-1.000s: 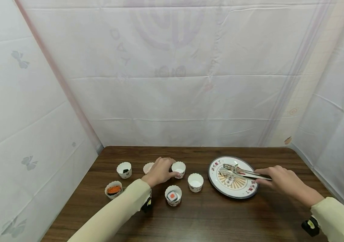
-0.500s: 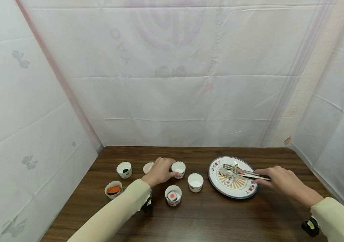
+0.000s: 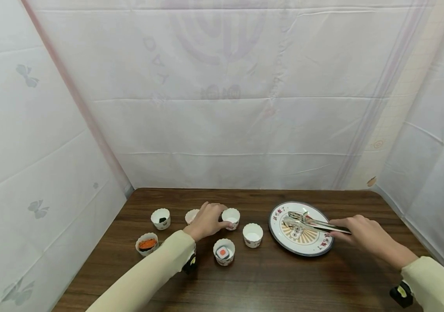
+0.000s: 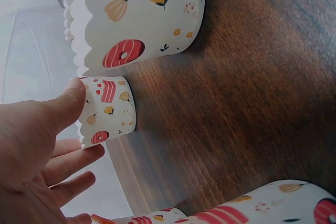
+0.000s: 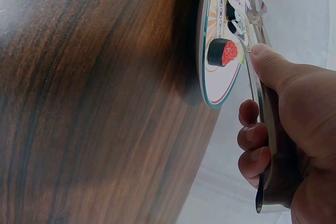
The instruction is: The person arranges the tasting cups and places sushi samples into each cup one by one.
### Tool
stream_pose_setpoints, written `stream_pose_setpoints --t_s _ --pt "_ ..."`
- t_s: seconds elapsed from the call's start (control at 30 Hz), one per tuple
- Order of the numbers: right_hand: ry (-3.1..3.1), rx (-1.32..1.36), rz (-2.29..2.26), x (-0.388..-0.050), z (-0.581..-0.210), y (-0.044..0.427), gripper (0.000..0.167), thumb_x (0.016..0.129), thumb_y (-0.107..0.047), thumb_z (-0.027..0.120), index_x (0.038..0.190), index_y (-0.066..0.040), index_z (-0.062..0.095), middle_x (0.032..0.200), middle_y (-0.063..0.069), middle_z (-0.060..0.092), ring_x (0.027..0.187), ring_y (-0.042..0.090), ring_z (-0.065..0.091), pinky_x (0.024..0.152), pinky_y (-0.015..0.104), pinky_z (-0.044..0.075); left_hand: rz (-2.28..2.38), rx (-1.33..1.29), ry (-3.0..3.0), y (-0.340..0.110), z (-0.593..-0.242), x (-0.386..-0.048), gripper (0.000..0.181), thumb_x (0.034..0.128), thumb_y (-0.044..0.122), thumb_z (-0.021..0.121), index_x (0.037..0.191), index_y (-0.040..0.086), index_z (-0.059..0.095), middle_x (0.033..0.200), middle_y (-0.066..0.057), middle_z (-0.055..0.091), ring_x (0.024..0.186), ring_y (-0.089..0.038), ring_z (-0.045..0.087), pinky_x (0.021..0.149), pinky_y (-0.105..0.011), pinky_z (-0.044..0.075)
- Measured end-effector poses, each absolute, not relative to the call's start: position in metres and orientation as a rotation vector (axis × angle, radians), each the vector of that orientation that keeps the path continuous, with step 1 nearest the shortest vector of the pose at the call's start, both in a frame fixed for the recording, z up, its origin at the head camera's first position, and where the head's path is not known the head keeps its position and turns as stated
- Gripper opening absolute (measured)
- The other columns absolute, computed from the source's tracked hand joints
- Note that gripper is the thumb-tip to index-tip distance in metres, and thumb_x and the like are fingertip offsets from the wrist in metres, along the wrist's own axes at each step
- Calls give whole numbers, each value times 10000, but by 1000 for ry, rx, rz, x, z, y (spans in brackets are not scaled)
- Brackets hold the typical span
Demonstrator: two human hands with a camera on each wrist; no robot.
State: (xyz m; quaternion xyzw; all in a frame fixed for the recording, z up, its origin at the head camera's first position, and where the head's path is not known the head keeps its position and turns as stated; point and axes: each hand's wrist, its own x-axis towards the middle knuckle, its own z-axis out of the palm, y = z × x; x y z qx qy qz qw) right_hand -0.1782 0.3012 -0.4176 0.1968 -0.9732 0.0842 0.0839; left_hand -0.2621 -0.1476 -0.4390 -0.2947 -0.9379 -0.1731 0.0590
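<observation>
In the head view my left hand [image 3: 205, 221] reaches to a white paper baking cup [image 3: 231, 219]. The left wrist view has thumb and fingertips at the rim of this printed baking cup [image 4: 109, 108], pinching it as it stands on the table. My right hand [image 3: 362, 234] grips metal tongs [image 3: 319, 225] whose tips lie over a round plate [image 3: 304, 249]. A toy sushi roll [image 5: 222, 52] with red topping sits on that plate in the right wrist view. Near the tong tips are dark and white shapes; I cannot tell whether the tongs clasp anything.
Around my left hand stand several more baking cups: one with a toy sushi piece [image 3: 223, 252], one with an orange-topped piece [image 3: 147, 244], one with a black piece [image 3: 161, 220]. Another cup [image 3: 252, 236] is left of the plate. A white curtain [image 3: 222, 143] hangs behind the table [image 3: 253, 281].
</observation>
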Motion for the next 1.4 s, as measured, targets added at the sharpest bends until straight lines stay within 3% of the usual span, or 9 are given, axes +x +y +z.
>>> stream_pose_setpoints --t_s 0.37,0.73,1.4 --pt "-2872 591 223 -178 -415 305 391 914 -366 779 1163 -65 780 1010 92 779 884 320 737 594 503 556 -517 -904 -2831 -146 -439 -262 486 908 336 804 1248 4 701 1217 -154 720 1149 -314 666 1074 -593 389" --pt "-2871 625 202 -179 -407 306 391 919 -368 776 1164 -64 778 988 89 779 850 300 738 567 474 550 -506 -885 -2840 -146 -440 -262 495 906 353 803 1247 9 703 1209 -143 725 1137 -299 671 1037 -545 421" --pt "-2884 662 200 -178 -407 306 394 912 -370 777 1159 -63 777 991 83 779 847 280 740 558 459 548 -513 -900 -2844 -148 -435 -261 483 909 329 804 1241 -4 698 1199 -163 722 1124 -322 672 1032 -557 426"
